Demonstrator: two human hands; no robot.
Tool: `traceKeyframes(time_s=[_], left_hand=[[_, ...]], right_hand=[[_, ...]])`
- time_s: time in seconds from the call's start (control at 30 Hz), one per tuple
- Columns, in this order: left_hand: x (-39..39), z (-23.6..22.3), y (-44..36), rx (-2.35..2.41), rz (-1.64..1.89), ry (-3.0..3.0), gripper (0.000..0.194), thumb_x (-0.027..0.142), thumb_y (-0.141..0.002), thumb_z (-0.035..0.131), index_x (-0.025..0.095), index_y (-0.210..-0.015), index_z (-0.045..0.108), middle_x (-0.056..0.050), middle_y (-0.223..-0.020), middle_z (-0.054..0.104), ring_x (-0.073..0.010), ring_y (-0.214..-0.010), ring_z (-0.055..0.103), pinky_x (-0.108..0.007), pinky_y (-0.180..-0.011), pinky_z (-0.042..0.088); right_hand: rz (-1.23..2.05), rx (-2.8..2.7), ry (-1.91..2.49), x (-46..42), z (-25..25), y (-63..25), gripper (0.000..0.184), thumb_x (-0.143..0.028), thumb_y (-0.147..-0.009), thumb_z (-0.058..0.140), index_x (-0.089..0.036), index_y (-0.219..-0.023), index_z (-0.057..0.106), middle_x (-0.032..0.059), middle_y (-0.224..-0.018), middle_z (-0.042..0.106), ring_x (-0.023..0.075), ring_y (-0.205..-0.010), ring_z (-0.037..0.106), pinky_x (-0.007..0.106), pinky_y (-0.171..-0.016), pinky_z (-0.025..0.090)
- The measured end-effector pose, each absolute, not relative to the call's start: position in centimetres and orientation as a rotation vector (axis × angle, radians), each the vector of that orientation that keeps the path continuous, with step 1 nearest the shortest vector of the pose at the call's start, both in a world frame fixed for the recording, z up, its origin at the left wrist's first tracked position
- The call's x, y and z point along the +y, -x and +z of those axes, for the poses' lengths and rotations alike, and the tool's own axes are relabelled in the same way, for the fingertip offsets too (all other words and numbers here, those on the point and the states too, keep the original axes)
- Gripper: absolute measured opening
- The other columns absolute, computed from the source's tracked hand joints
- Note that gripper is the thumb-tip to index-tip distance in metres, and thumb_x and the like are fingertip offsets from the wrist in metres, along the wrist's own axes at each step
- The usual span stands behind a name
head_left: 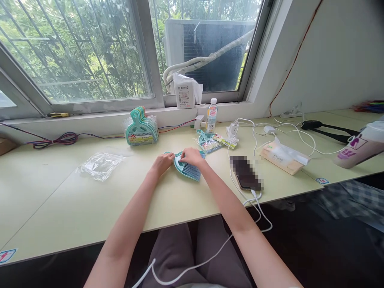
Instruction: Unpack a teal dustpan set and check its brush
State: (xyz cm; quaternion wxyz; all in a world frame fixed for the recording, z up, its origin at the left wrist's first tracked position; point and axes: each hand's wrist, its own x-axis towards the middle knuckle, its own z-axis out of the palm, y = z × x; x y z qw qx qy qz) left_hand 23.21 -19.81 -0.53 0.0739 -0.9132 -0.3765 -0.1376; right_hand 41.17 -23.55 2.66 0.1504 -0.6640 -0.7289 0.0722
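Note:
A small teal dustpan and brush set with blue bristles lies on the table in front of me. My left hand has its fingers closed around the handle end at the left. From above, my right hand reaches over the set, its bent fingers pinching at the teal body above the bristles. My fingers partly hide the handle and the upper edge. Behind my right hand rests another teal set in clear wrapping, with a yellow-green label card beside it.
Left of my hands is a crumpled clear plastic bag. Several packaged dustpan sets stand at the window. To the right are a phone with white cables, a tissue pack, a bottle and a drink cup.

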Motion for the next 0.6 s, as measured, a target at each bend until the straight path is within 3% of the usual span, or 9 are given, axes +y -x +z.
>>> traceKeyframes(time_s=[0.1,0.23,0.3,0.4,0.5,0.6], left_hand=[[-19.8,-0.4,-23.0,-1.16,-0.625,2.717,0.033,0.009,-0.085,0.044,0.021,-0.109,0.064,-0.011,-0.117,0.062,-0.0247,-0.112,0.056,-0.035,-0.091,0.046],[-19.7,0.9,-23.3,-1.469,-1.494,2.59,0.053,0.024,-0.081,0.056,0.02,-0.134,0.049,-0.013,-0.138,0.049,-0.0299,-0.132,0.04,-0.046,-0.109,0.031],[-19.9,1.5,-23.9,-1.702,-1.86,2.82,0.053,0.038,-0.086,0.049,0.019,-0.135,0.049,-0.014,-0.132,0.055,-0.0309,-0.126,0.047,-0.048,-0.104,0.037],[-20.6,1.6,-24.9,-1.879,-1.916,3.477,0.053,0.05,-0.084,0.053,0.02,-0.128,0.057,-0.011,-0.116,0.065,-0.0315,-0.112,0.059,-0.042,-0.091,0.048],[-20.8,0.8,-25.2,-2.019,-2.071,3.47,0.056,0.041,-0.071,0.073,0.021,-0.12,0.059,-0.009,-0.11,0.067,-0.029,-0.103,0.063,-0.034,-0.081,0.052],[-20.0,0.1,-24.1,-2.269,-2.449,3.055,0.051,0.032,-0.069,0.076,0.019,-0.115,0.059,-0.009,-0.107,0.067,-0.0244,-0.095,0.065,-0.031,-0.074,0.055]], right_hand=[[0.105,-2.081,1.872,-23.6,2.3,-40.6,0.017,-0.036,-0.074,0.067,-0.022,-0.082,0.072,0.0055,-0.09,0.072,0.0228,-0.1,0.06,0.032,-0.088,0.037],[0.02,-1.825,1.837,-23.6,2.4,-39.8,0.017,-0.037,-0.076,0.066,-0.022,-0.081,0.07,0.0056,-0.086,0.071,0.0223,-0.097,0.06,0.034,-0.09,0.037],[-0.001,-1.601,1.796,-23.6,2.6,-39.5,0.018,-0.038,-0.079,0.064,-0.022,-0.084,0.068,0.0051,-0.089,0.071,0.0219,-0.098,0.059,0.033,-0.089,0.038],[0.034,-1.466,1.681,-23.6,2.8,-39.5,0.019,-0.039,-0.083,0.06,-0.021,-0.086,0.066,0.0047,-0.09,0.07,0.0212,-0.097,0.059,0.031,-0.086,0.041],[0.059,-1.485,1.583,-22.9,3.1,-41.3,0.025,-0.037,-0.091,0.049,-0.02,-0.089,0.067,0.0061,-0.095,0.07,0.0205,-0.098,0.058,0.03,-0.086,0.042],[-0.108,-1.252,1.731,-21.3,3.4,-45.1,0.034,-0.029,-0.095,0.035,-0.018,-0.111,0.063,0.0126,-0.123,0.061,0.025,-0.117,0.05,0.039,-0.097,0.038]])
